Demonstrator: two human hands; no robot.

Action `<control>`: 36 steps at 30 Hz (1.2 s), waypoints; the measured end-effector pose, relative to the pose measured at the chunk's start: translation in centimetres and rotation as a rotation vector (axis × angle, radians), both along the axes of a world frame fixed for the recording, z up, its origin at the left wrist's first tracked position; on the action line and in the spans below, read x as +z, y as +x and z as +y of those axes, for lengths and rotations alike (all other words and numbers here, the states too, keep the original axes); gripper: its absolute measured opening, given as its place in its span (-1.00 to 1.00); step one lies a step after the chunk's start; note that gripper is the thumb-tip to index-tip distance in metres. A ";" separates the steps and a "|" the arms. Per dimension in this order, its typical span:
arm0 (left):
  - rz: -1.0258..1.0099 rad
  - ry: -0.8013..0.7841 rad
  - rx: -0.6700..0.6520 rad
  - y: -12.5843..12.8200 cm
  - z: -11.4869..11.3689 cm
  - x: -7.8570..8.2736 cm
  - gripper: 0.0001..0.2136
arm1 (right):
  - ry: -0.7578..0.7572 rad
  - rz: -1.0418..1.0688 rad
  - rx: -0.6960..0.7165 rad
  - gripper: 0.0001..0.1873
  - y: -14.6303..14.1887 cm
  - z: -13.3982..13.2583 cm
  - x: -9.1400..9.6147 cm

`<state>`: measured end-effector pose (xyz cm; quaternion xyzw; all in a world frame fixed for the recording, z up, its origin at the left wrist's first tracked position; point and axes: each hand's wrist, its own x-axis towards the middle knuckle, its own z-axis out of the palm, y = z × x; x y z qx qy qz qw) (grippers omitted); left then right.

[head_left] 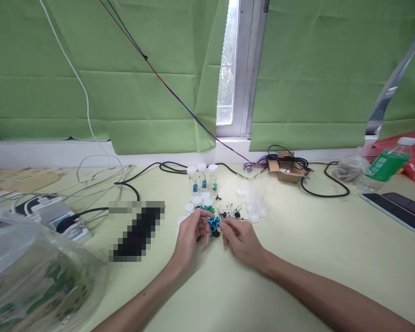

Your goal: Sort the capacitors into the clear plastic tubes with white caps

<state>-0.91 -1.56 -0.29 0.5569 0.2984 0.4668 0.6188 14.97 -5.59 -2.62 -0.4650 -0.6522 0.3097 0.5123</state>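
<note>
A small shiny blue metal part (213, 222) sits between my two hands, low over the table. My left hand (192, 229) is closed on it from the left, with a thin pin alongside its fingers. From the right, my right hand (241, 237) pinches at the part's edge; exactly what its fingertips grip is partly hidden. A round black piece (216, 234) shows just below. Behind my fingers lie a green part (211, 209) and several black pieces with thin metal pins (232, 213). Three clear tubes with white caps (202, 179) stand upright farther back, with blue or green parts inside.
White caps (204, 198) and a heap of clear plastic pieces (256, 203) lie near the tubes. Cables and a cardboard box (287, 171) are at the back. Right stand a bottle (383, 168) and phones (396, 211); left, a plastic bag (38, 276) and power strip (60, 219).
</note>
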 end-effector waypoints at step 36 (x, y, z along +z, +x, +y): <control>-0.052 -0.108 0.032 0.4 -0.1 0.3 -0.62 | -0.084 0.104 -0.004 -0.67 0.1 0.1 0.2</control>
